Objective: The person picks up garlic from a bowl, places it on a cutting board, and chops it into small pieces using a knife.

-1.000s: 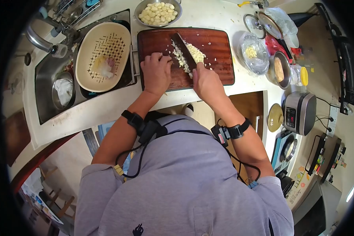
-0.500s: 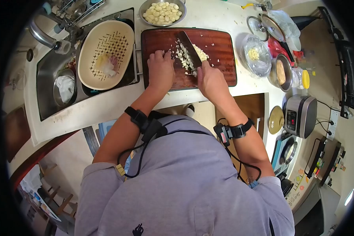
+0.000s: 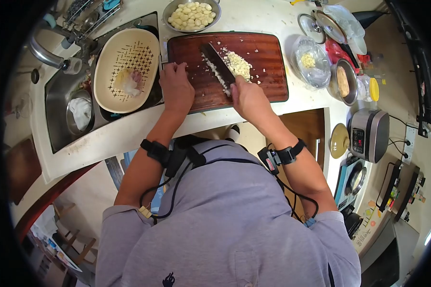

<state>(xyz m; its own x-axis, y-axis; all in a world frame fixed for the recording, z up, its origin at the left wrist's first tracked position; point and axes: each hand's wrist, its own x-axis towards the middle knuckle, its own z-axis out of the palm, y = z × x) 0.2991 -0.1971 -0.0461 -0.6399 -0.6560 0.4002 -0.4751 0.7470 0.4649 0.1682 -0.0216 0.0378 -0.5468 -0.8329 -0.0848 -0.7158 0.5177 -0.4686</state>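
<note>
My right hand (image 3: 250,99) is closed round the handle of a cleaver (image 3: 217,61), whose dark blade lies slanted low over the wooden cutting board (image 3: 268,52). White chopped bits line the blade's left side. To its right sits a pile of chopped garlic (image 3: 238,66), with loose crumbs scattered around. At the board's left edge is my left hand (image 3: 176,90), its fingers bent and close together. Its fingertips are partly hidden, so what they may hold does not show.
A metal bowl of peeled garlic cloves (image 3: 192,17) stands behind the board. Left, a cream colander (image 3: 102,71) with peelings sits over the sink (image 3: 57,129). On the right are a plastic-covered bowl (image 3: 299,57), a metal pot (image 3: 350,98), glass lids and a rice cooker (image 3: 368,136).
My left hand has shifted left, from on the board to its left edge. The cleaver and my right hand have moved left, pushing some chopped bits along; the garlic pile shows more.
</note>
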